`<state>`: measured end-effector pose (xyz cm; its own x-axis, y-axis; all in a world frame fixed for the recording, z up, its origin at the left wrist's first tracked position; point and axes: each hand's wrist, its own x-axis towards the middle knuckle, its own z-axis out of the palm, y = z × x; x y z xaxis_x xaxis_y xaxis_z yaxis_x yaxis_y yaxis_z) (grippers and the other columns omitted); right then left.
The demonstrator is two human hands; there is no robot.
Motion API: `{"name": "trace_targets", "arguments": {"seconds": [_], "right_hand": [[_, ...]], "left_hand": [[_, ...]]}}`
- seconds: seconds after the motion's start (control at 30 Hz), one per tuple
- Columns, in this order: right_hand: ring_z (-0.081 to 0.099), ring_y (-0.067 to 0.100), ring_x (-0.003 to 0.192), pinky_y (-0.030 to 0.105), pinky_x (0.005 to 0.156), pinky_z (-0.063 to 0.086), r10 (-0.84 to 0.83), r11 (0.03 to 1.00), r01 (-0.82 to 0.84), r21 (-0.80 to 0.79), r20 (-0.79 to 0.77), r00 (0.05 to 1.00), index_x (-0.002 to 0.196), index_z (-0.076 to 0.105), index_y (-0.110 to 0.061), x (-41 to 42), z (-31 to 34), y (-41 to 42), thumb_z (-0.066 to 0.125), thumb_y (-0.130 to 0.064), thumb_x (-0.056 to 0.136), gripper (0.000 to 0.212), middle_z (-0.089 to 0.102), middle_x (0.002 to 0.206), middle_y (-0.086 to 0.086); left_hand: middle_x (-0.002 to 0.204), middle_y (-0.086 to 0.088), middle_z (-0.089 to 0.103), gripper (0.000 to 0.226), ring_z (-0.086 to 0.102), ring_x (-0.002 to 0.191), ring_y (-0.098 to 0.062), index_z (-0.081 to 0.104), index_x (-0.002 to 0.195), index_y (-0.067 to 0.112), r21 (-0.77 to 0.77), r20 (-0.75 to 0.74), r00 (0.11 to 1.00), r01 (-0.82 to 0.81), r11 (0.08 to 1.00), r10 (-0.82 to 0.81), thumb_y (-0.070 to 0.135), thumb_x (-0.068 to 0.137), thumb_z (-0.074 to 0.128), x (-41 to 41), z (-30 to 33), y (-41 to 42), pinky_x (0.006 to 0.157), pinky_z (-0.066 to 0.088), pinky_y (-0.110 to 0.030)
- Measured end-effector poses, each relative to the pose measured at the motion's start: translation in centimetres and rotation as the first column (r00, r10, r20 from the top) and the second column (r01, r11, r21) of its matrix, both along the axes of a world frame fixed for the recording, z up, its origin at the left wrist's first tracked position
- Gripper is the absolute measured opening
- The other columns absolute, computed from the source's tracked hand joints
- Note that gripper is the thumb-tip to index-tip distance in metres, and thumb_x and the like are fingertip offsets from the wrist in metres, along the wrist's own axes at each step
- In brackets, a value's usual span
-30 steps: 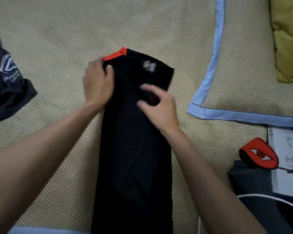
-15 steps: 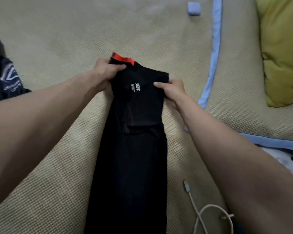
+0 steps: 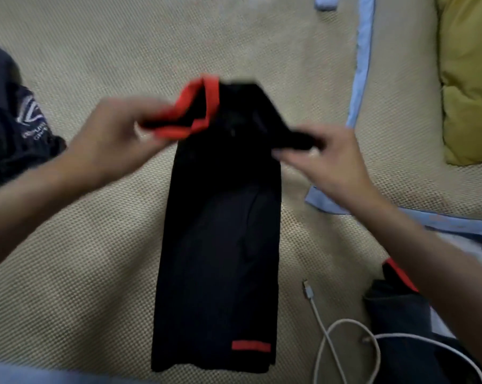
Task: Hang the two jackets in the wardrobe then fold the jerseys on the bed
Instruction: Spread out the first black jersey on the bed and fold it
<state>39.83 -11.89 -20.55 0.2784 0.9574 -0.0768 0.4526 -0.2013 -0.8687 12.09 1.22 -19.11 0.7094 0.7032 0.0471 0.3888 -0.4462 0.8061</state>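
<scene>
since half a second ago we have lifted the top end of the black jersey off the bed, so its red collar now curls open at upper centre of the frame. our left hand pinches the collar side, fingers curled though blurred. our right hand grips the opposite top corner, fingers wrapped over the dark cloth. lower down, the folded jersey lies flat in the middle of the frame. a white cable coils at lower right.
</scene>
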Motion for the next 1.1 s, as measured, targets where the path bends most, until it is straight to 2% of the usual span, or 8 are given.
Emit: {"name": "trace_targets", "arguments": {"seconds": [0.13, 0.23, 0.27, 0.4, 0.57, 0.77, 0.93, 1.1], "right_hand": [[0.066, -0.002, 0.093, 0.021, 0.085, 0.054, 0.314, 0.936, -0.273, -0.223, 0.177, 0.933, 0.104, 0.078, -0.024, -3.4, -3.9, -11.8, 0.081, -0.01, 0.073, 0.035, 0.075, 0.101, -0.016], [0.06, 0.004, 0.112, 0.031, 0.096, 0.051, 0.692, 0.554, -0.558, -0.617, -0.031, 0.722, 0.127, 0.067, -0.034, -5.6, -5.2, -15.8, 0.076, -0.031, 0.081, 0.047, 0.069, 0.123, -0.014], [0.06, 0.003, 0.112, 0.031, 0.097, 0.051, 0.679, 0.528, -0.57, -0.63, -0.091, 0.729, 0.128, 0.065, -0.033, -6.0, -5.3, -15.8, 0.073, -0.038, 0.082, 0.047, 0.069, 0.123, -0.015], [0.066, 0.006, 0.091, 0.038, 0.087, 0.054, 0.268, 0.905, -0.21, -0.369, 0.112, 0.957, 0.107, 0.07, -0.024, -4.9, -6.1, -11.2, 0.064, -0.042, 0.083, 0.031, 0.073, 0.099, -0.01], [0.049, 0.024, 0.13, 0.041, 0.11, 0.041, 0.299, 0.875, -0.116, -0.471, 0.335, 0.894, 0.142, 0.049, -0.014, -1.5, -9.5, -2.0, 0.073, -0.045, 0.086, 0.069, 0.056, 0.139, 0.003], [0.056, 0.011, 0.076, 0.025, 0.067, 0.041, 0.513, 0.676, -0.313, -0.667, 0.121, 0.849, 0.082, 0.065, -0.023, -0.6, -9.6, 3.2, 0.081, -0.027, 0.08, 0.016, 0.06, 0.075, -0.009], [0.049, 0.005, 0.059, 0.025, 0.06, 0.041, 0.495, 0.817, -0.428, -0.387, 0.089, 0.864, 0.072, 0.053, -0.028, -2.8, -3.5, -2.3, 0.073, -0.014, 0.072, 0.024, 0.054, 0.064, -0.01], [0.052, 0.013, 0.075, 0.035, 0.062, 0.044, 0.725, 0.658, -0.618, -0.429, 0.143, 0.673, 0.087, 0.046, -0.03, -7.7, -2.0, -15.7, 0.059, -0.037, 0.071, 0.021, 0.055, 0.077, -0.012]], "left_hand": [[0.081, 0.016, 0.056, 0.02, 0.055, 0.071, -0.009, 0.063, 0.093, 0.028, 0.081, -0.351, 0.832, 0.483, 0.872, -0.429, 0.045, 0.098, 0.054, -5.8, -3.2, -9.2, 0.07, 0.042, -0.027], [0.108, 0.013, 0.068, 0.049, 0.067, 0.089, -0.008, 0.066, 0.118, 0.027, -0.08, -0.595, 0.547, 0.689, 0.72, -0.589, 0.066, 0.093, 0.05, -9.3, -6.8, -16.1, 0.085, 0.043, -0.028], [0.112, 0.011, 0.069, 0.054, 0.068, 0.094, -0.009, 0.065, 0.121, 0.025, -0.097, -0.609, 0.535, 0.682, 0.725, -0.585, 0.067, 0.092, 0.049, -9.8, -7.8, -17.1, 0.089, 0.041, -0.028], [0.123, -0.001, 0.063, 0.044, 0.065, 0.105, -0.022, 0.058, 0.123, 0.019, 0.099, -0.548, 0.789, 0.39, 0.915, -0.277, 0.049, 0.093, 0.048, -6.6, -9.5, -13.6, 0.093, 0.045, -0.039], [0.142, -0.014, 0.049, 0.07, 0.05, 0.127, -0.038, 0.045, 0.137, 0.013, 0.107, -0.696, 0.717, 0.044, 0.993, 0.043, 0.05, 0.084, 0.069, 0.1, -11.6, -4.6, 0.106, 0.042, -0.055], [0.101, 0.002, 0.066, 0.022, 0.064, 0.101, -0.023, 0.069, 0.108, 0.016, -0.287, -0.647, 0.693, 0.166, 0.943, -0.319, 0.027, 0.089, 0.075, 2.9, -9.8, 0.8, 0.083, 0.044, -0.03], [0.084, 0.02, 0.065, 0.013, 0.061, 0.079, 0.003, 0.067, 0.096, 0.03, -0.249, -0.464, 0.767, 0.367, 0.896, -0.443, 0.032, 0.086, 0.074, -0.8, -2.4, -3.3, 0.072, 0.049, -0.022], [0.081, 0.017, 0.06, 0.012, 0.06, 0.071, -0.005, 0.06, 0.089, 0.034, -0.098, -0.535, 0.591, 0.666, 0.74, -0.603, 0.036, 0.078, 0.064, -7.1, -2.7, -15.5, 0.068, 0.05, -0.026]]}}
